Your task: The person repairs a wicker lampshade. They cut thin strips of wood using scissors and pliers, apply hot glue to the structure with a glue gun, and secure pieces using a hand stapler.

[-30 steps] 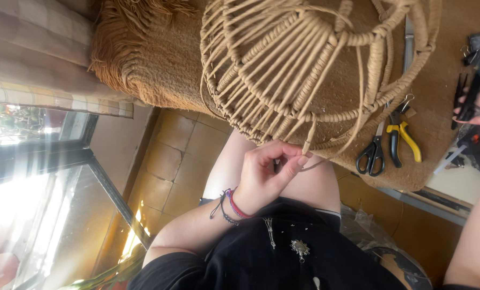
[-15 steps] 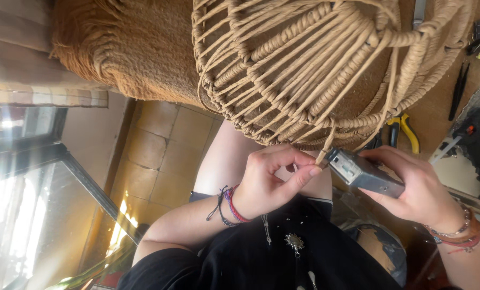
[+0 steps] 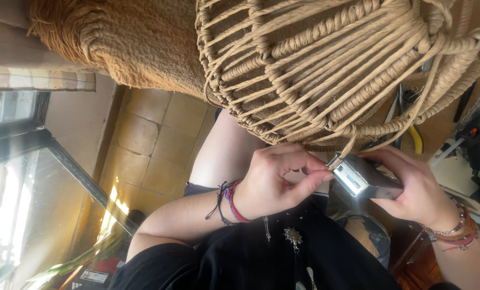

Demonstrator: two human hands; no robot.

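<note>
Head view, left hand: the left hand [image 3: 275, 185] is curling just under the woven basket, fingers drawn together, thumb and forefinger pinching the loose end of a rope strand [image 3: 350, 145] right at the nose of the metal tool.
Head view, right hand: the right hand [image 3: 417, 188] is wrapping around the rear of the metal tool [image 3: 358, 177], fingers clamped on its body, the tool's front tip pointing toward the left hand's fingertips and touching the strand.
Metal tool: a small boxy silver and grey device, lying tilted between the two hands, just below the basket's rim.
Woven basket: the woven basket [image 3: 326, 70] of twisted tan rope is filling the upper middle, its ribs fanning out from a thick braided rim; it is hanging over the person's lap and resting against the table edge.
Wrists: braided bracelets [image 3: 228, 203] are circling the left wrist; beaded bracelets [image 3: 452, 231] are circling the right.
Table: the table [image 3: 444, 121] behind the basket is carrying yellow-handled pliers [image 3: 414, 139], partly hidden by the weave.
Surroundings: a shaggy tan rug [image 3: 127, 43] is lying at upper left, above a tiled floor [image 3: 154, 139]; the person's black garment [image 3: 283, 258] is filling the bottom.
</note>
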